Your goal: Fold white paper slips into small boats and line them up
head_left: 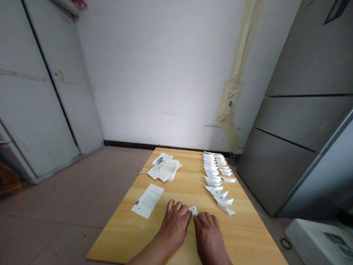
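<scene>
- I see the left hand (175, 225) and right hand (208, 235) palm-down on the light wooden worktop (118, 235), with the forearms (147, 254) cut off by the frame's bottom edge.
- Both hands are half open, fingers curving forward, on either side of a small folded white paper piece (193, 210).
- Fingers hide much of that piece, so I cannot tell whether they grip it or only press it.
- Two uneven rows of folded white paper pieces (213, 173) run along the worktop beyond the right hand.
- A loose pile of printed white sheets (164, 168) and a single printed cream sheet (147, 200) lie apart, left of the rows; their print is too small to read.
</scene>
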### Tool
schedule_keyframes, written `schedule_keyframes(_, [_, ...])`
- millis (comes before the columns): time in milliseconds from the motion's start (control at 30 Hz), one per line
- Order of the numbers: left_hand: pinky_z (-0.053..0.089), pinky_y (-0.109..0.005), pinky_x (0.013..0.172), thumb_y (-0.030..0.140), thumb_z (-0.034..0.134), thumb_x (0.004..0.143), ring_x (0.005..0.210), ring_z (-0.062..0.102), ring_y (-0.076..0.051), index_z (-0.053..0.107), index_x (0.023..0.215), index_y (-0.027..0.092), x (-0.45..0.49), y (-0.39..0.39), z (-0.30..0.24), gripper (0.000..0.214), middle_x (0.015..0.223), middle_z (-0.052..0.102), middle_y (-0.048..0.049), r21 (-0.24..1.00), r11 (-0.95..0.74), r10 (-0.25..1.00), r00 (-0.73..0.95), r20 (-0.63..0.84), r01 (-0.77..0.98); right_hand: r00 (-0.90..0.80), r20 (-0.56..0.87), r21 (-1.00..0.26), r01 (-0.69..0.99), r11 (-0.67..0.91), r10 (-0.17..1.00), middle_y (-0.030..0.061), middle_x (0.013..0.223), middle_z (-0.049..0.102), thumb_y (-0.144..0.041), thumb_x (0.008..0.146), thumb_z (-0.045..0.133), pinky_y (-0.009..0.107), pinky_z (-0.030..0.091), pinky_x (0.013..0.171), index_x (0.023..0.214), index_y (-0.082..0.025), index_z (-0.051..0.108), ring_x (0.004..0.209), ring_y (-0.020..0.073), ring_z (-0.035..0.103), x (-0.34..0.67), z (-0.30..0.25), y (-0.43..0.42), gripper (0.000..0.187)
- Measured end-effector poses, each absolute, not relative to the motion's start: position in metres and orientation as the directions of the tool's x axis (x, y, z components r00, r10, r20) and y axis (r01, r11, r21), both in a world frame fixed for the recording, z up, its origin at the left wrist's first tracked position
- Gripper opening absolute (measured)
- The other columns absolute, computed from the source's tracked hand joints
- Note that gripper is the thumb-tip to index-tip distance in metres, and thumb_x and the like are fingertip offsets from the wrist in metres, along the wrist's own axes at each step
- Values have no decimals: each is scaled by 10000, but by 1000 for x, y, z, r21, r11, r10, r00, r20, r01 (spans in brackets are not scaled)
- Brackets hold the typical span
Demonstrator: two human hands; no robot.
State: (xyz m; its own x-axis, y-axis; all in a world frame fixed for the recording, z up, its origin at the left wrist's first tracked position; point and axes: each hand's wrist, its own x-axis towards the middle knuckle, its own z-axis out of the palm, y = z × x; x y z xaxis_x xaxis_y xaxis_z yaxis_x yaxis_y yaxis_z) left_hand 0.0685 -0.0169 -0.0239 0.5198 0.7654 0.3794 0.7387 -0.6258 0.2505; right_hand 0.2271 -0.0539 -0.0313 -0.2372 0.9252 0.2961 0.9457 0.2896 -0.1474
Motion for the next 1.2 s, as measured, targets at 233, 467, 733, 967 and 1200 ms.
schedule_keyframes(233, [253, -441, 967, 131, 522, 911, 930, 530, -199, 636, 883, 222, 69, -17, -24, 149, 893, 644, -9, 249, -624, 765, 516, 384, 740, -250, 330, -121, 945, 304, 910, 36, 915, 666, -7, 831, 543, 358, 328, 784, 1000, -227, 676, 855, 234, 545, 227, -37, -51, 308])
schedule_keyframes(467, [240, -454, 978, 137, 501, 923, 941, 529, -206, 632, 906, 227, 70, -19, -26, 160, 906, 649, -15, 258, -621, 767, 507, 392, 740, -243, 355, -69, 956, 284, 903, 43, 887, 659, 2, 821, 533, 367, 322, 752, 969, -221, 678, 837, 242, 538, 222, -38, -50, 305])
schedule_keyframes(733, [229, -466, 991, 126, 513, 912, 930, 536, -206, 635, 907, 225, 72, -19, -26, 158, 894, 660, -8, 251, -605, 776, 489, 398, 756, -215, 345, -94, 961, 262, 914, 41, 904, 660, 36, 816, 506, 361, 330, 751, 969, -210, 682, 841, 239, 544, 223, -37, -54, 340])
schedule_keyframes(967, [265, -457, 951, 127, 536, 876, 928, 537, -218, 649, 780, 198, 78, -15, -18, 165, 849, 653, -35, 264, -575, 802, 471, 366, 774, -208, 376, -117, 956, 269, 903, 33, 886, 647, 43, 803, 500, 353, 321, 741, 903, -216, 670, 826, 232, 531, 225, -42, -55, 326])
schedule_keyframes(1200, [323, -400, 855, 166, 567, 853, 945, 530, -232, 657, 882, 221, 85, -2, -5, 110, 905, 648, -48, 305, -523, 848, 451, 277, 796, -210, 422, -108, 954, 279, 882, 31, 882, 642, 16, 811, 519, 361, 308, 749, 922, -223, 663, 826, 238, 511, 224, -47, -54, 300])
